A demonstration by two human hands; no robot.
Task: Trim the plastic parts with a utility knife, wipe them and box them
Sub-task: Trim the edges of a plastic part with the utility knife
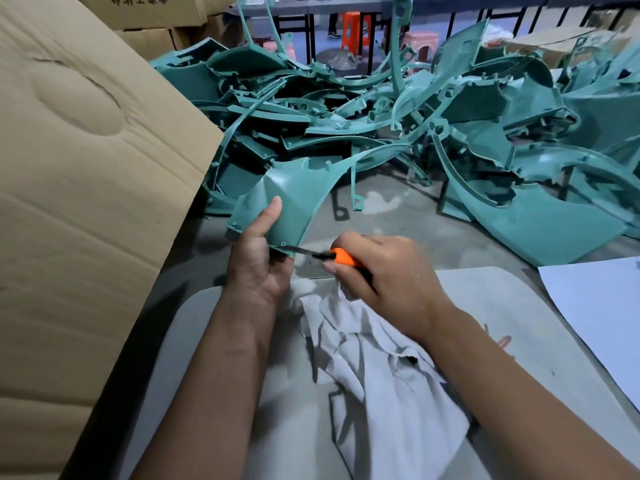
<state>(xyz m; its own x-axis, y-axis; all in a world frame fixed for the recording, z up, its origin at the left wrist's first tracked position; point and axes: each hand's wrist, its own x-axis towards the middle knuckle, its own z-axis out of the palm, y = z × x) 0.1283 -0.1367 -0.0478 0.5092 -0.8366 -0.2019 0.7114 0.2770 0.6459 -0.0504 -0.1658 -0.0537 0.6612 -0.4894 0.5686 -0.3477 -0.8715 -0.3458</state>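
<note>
Left hand [258,258] gripping a green plastic part [294,192] near its lower edge, thumb laid flat up the smooth face, fingers curled behind. Right hand [384,271] wrapped round an orange utility knife [341,257], blade extended leftward and touching the bottom edge of the held part, just beside the left hand's fingers. Part held upright above the floor, its long thin arm curving up and to the right. Below both wrists, a crumpled white cloth [374,368] lying on a pale grey board [519,306]. To the right, the corner of a white sheet [602,317] overlapping that board. To the left, a large cardboard box [86,202], its flap leaning over the near side. Beyond the hands, a tangled pile of green parts [415,109] spread across the grey concrete floor [398,216]. Farther back, orange and pink stools [356,29] under dark tables, more cartons stacked at the top left.
</note>
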